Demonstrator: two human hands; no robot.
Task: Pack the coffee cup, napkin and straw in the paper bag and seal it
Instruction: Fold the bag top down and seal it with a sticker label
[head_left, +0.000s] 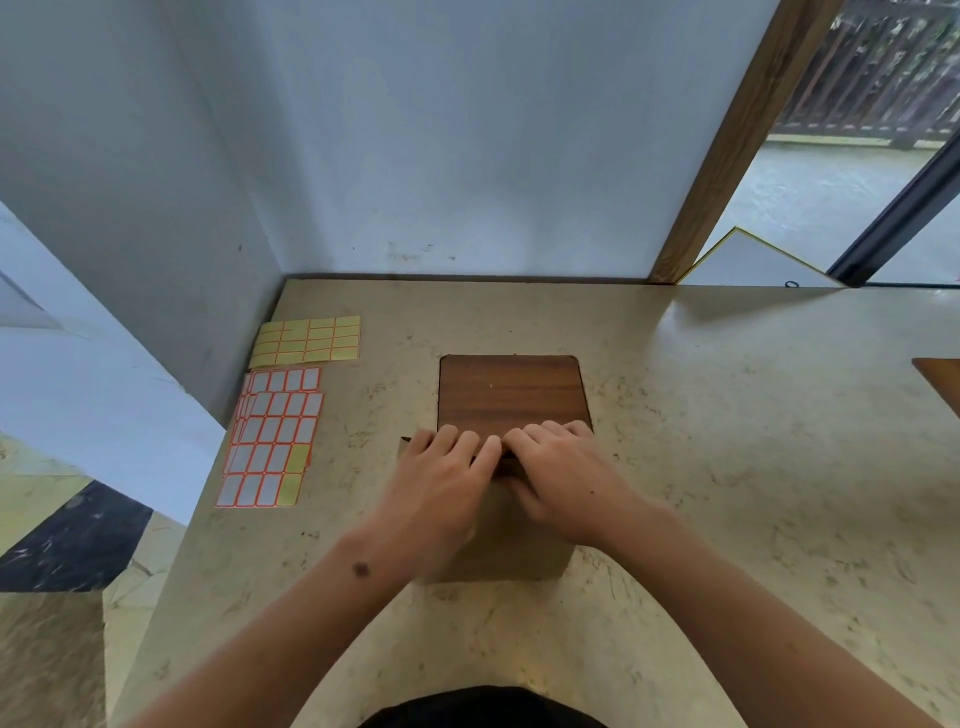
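A brown paper bag (519, 551) stands on the beige table (727, 467), seen from above, its top edge under my hands. My left hand (441, 483) and my right hand (566, 478) lie side by side on the bag's top, fingers curled over the folded edge and pressing on it. The cup, napkin and straw are not visible; the bag's inside is hidden.
A dark wooden board (511, 389) lies flat just beyond the bag. Sticker sheets lie at the table's left: a yellow one (306, 340) and white ones with orange borders (272, 436). Walls close the back and left. Another wooden board's corner (943, 379) shows at the right edge.
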